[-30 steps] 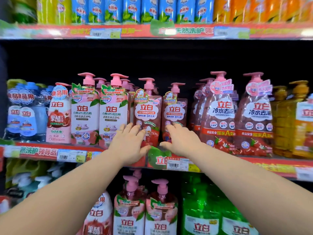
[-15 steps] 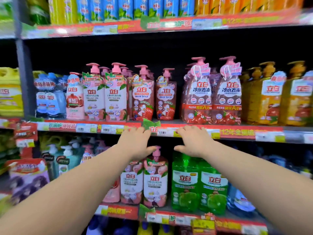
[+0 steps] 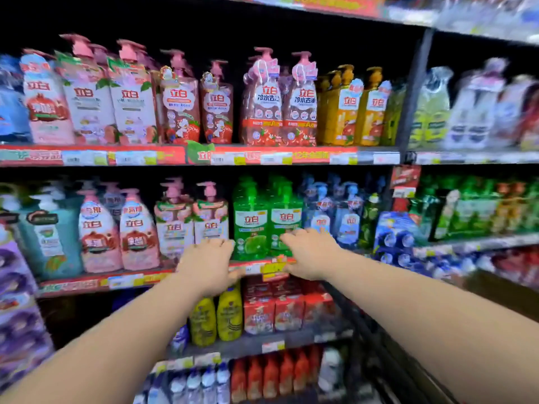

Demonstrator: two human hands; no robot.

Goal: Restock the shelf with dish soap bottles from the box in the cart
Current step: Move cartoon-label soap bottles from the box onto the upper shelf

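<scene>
My left hand [image 3: 208, 265] is out flat, palm down, fingers side by side, and it holds nothing. It is in front of the red strip on the edge of the middle shelf [image 3: 87, 284]. Its fingertips are just under the pink bottles [image 3: 175, 225]. My right hand [image 3: 310, 255] is next to it, a little higher, with the fingers loose and a bit apart. It holds nothing too. It is in front of the green bottles [image 3: 252, 225], but the picture is blurry and I cannot tell if it touches them.

Both hands hold nothing, so I think I am between bottles. The dish soap I can see is all on the shelves. I cannot see the box. A dark bar [image 3: 364, 330] low on the right may be the cart, but I cannot be sure. For the next move I think I must look down, find the box and take hold of one bottle.

The front rows look full and the bottles stand close together, so a bump could knock one over. The pump tops stick up, with dark room between them and the top shelf [image 3: 320, 156]. A bottle has to go in through there. Both shelf edges stick out toward me, so my arms should pull straight back. A tall post [image 3: 414, 91] stands on the right. Under my hands are yellow bottles [image 3: 215, 316] and red boxes [image 3: 274, 313].
</scene>
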